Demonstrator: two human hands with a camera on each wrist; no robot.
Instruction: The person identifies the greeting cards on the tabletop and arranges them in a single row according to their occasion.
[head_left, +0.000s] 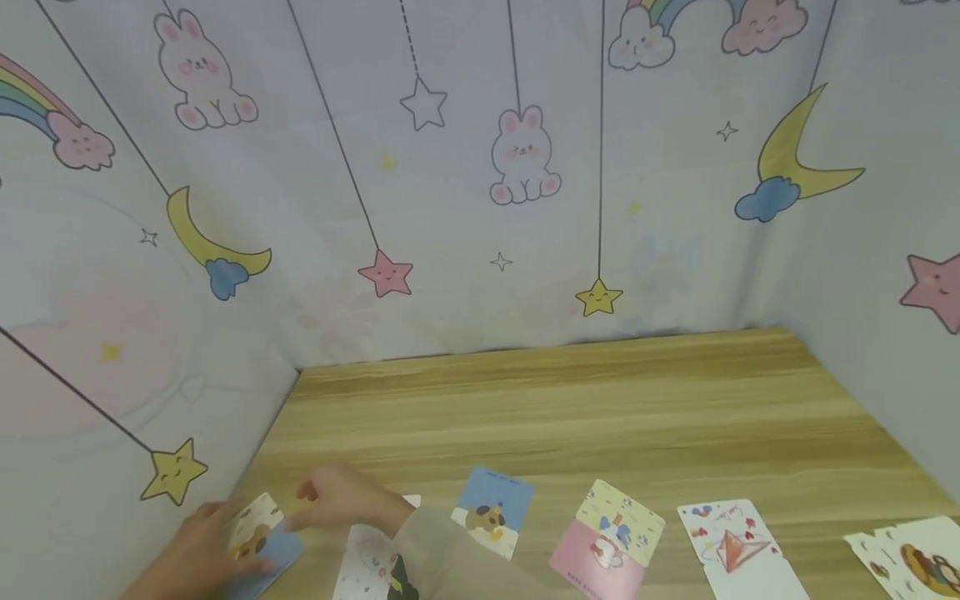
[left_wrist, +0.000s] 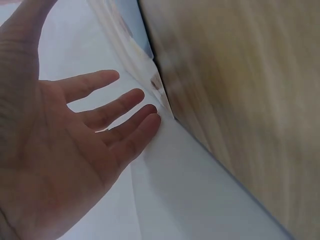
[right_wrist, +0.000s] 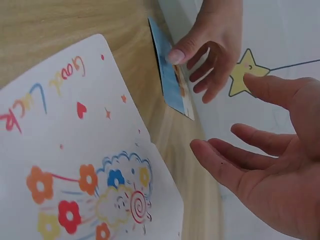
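Observation:
At the table's left edge lies a card with a brown dog on a cream and blue ground (head_left: pixel 281 560). My left hand (head_left: pixel 187 552) is beside it, thumb over its blue part; in the right wrist view the thumb seems to touch the card (right_wrist: pixel 167 60). Loosely spread, the left fingers (left_wrist: pixel 132 127) are near the card's edge in the left wrist view. My right hand (head_left: pixel 341 497) hovers just right of that card, fingers (right_wrist: pixel 215 162) apart and holding nothing. Below it, a white "Good Luck" card with flowers (right_wrist: pixel 70 135) is partly hidden by the right sleeve in the head view.
Along the table's front lie a blue dog card (head_left: pixel 491 512), a yellow and pink rabbit card (head_left: pixel 611 542), a white card with a red diamond shape (head_left: pixel 738 550) and a cream card (head_left: pixel 915 558). Printed cloth walls (head_left: pixel 450 208) border the wooden table (head_left: pixel 570 408).

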